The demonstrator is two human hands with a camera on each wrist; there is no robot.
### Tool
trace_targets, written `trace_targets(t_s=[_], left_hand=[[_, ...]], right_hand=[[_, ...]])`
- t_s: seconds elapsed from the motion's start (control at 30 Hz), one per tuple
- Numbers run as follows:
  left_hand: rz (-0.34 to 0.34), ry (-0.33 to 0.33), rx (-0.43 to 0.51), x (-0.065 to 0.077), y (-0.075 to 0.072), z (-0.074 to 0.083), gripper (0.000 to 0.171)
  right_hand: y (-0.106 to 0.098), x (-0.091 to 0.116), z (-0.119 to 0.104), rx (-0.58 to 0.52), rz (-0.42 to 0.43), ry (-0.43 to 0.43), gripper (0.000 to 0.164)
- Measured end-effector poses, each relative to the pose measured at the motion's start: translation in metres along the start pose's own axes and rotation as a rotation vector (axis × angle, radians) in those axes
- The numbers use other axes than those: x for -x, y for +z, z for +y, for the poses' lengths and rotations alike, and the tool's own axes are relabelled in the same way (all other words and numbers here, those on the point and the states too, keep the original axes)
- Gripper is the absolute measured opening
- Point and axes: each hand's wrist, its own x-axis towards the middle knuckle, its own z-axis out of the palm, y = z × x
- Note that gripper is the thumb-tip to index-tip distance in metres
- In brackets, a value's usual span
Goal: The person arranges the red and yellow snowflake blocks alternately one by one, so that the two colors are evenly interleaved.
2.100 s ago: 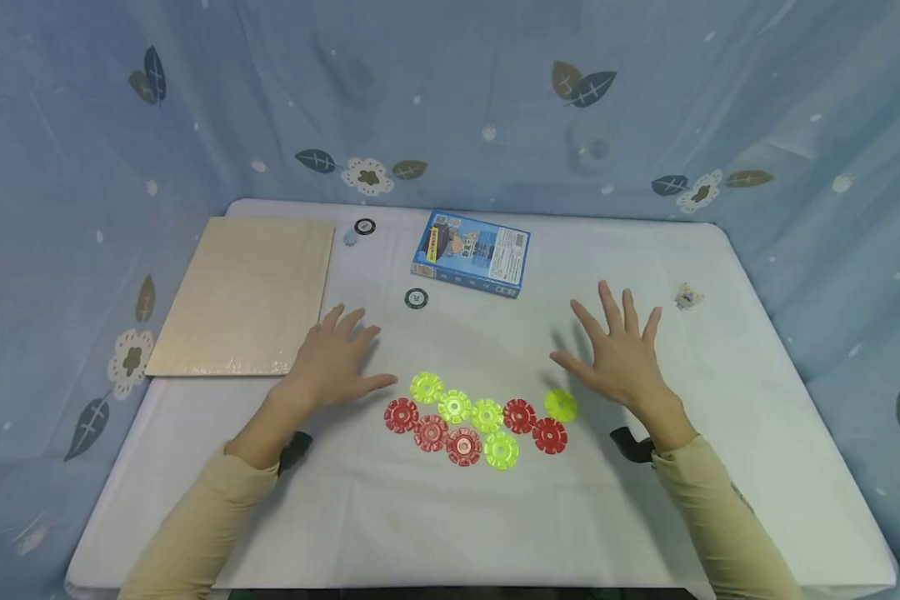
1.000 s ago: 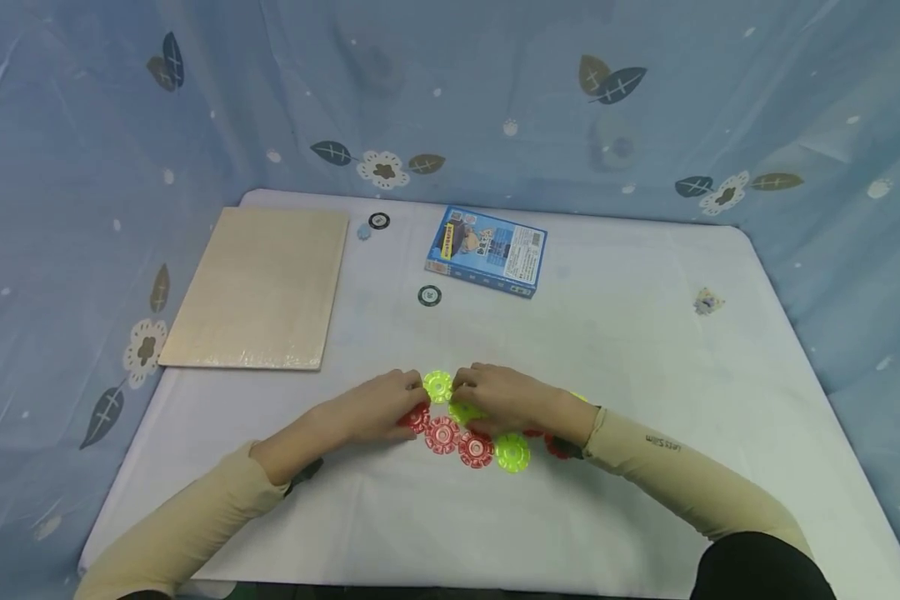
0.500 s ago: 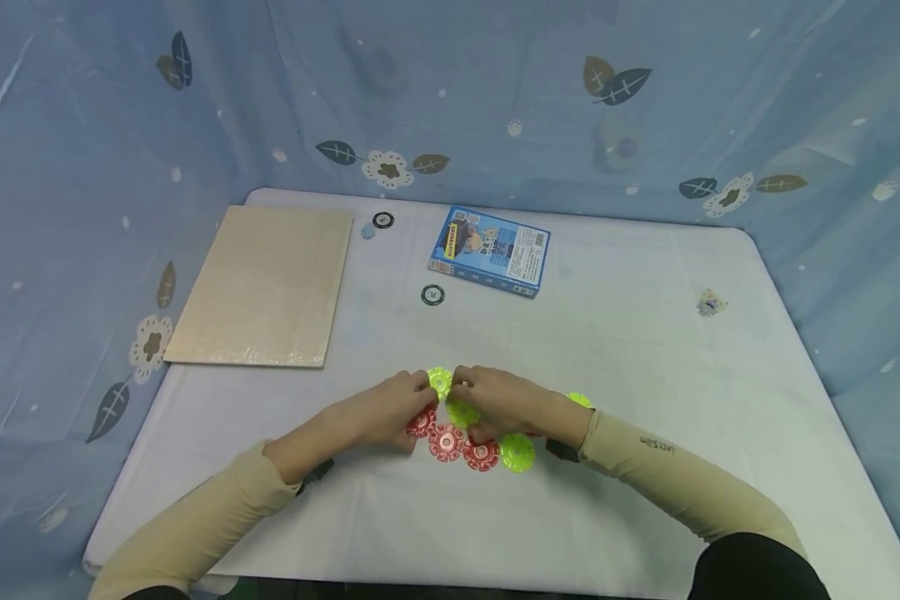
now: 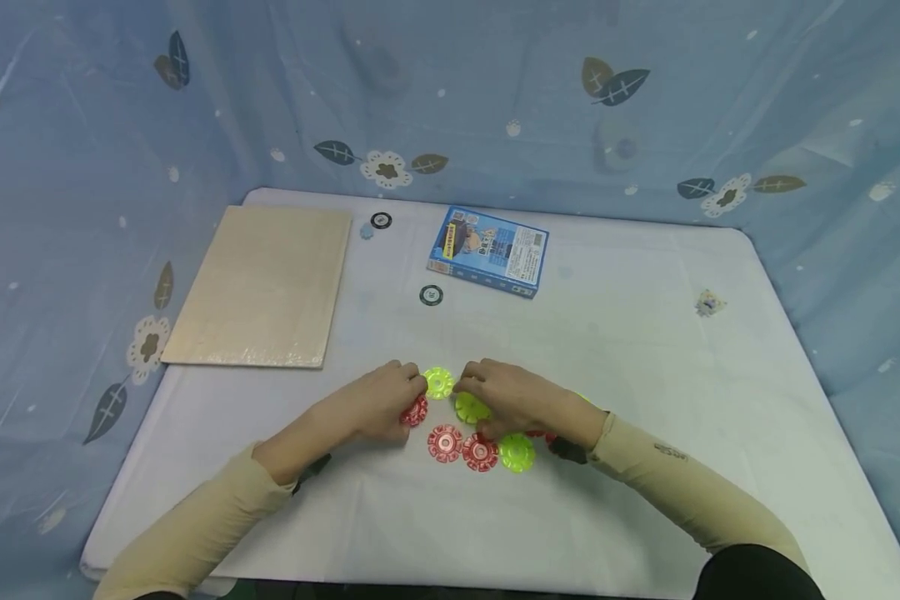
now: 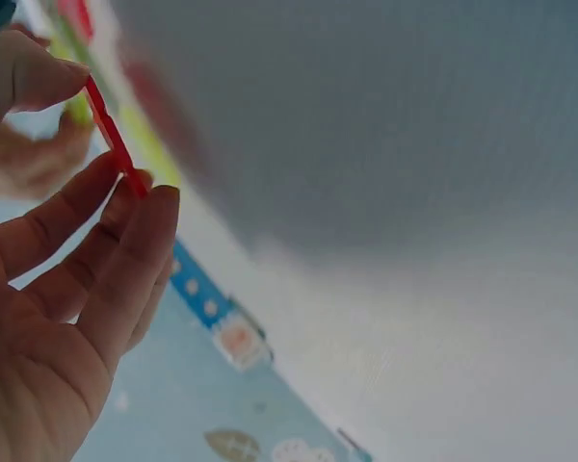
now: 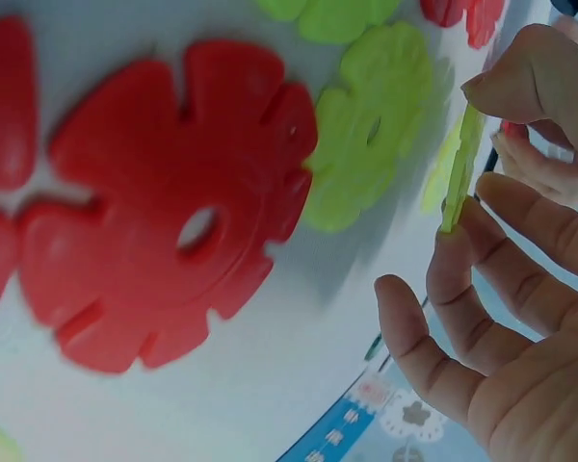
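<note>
One red disc [image 4: 416,411] pinched in left grip [image 4: 381,400], yellow-green disc [image 6: 460,171] in right grip [image 4: 512,395]; blue box [image 4: 489,252], contents hidden.

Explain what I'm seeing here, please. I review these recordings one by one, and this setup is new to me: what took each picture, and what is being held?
There is no machine here, just a person working bare-handed. The wide pictures come from a camera worn on the head, looking forward and down; the two close-ups come from cameras worn on the left and right wrists. The left hand pinches a red disc, and the right hand pinches a yellow-green disc. More notched discs in those two colours lie on the white-covered table. Farther back lie a pale board, a blue box and two black-rimmed chips.
</note>
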Motion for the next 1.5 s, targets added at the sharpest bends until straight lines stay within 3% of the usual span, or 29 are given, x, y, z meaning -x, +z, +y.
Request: trace_targets(t_s=[0.17,0.27,0.53,1.0,1.23,1.5], left_hand=[[0.057,-0.033,-0.001,-0.019,-0.019,-0.014,0.048],[0.050,-0.069,-0.002,-0.037,-0.026,-0.022,0.050],[-0.006,-0.133,0.050,-0.074,-0.025,-0.040,0.050],[0.035,-0.125,0.099,-0.076,-0.019,-0.047,0.036],[0.012,-0.154,0.095,-0.079,-0.023,-0.041,0.035],[0.000,-0.177,0.068,-0.082,-0.021,-0.038,0.031]], right_hand=[[-0.002,0.008,0.006,-0.022,0.017,0.022,0.057],[-0.001,0.012,0.008,-0.029,0.025,0.023,0.058],[0.001,0.021,0.012,-0.016,0.050,0.039,0.061],[-0.006,0.017,0.019,-0.073,0.040,0.154,0.059],[-0.012,-0.005,0.038,-0.136,0.098,0.245,0.057],[-0.019,-0.036,0.058,-0.138,0.105,0.240,0.057]])
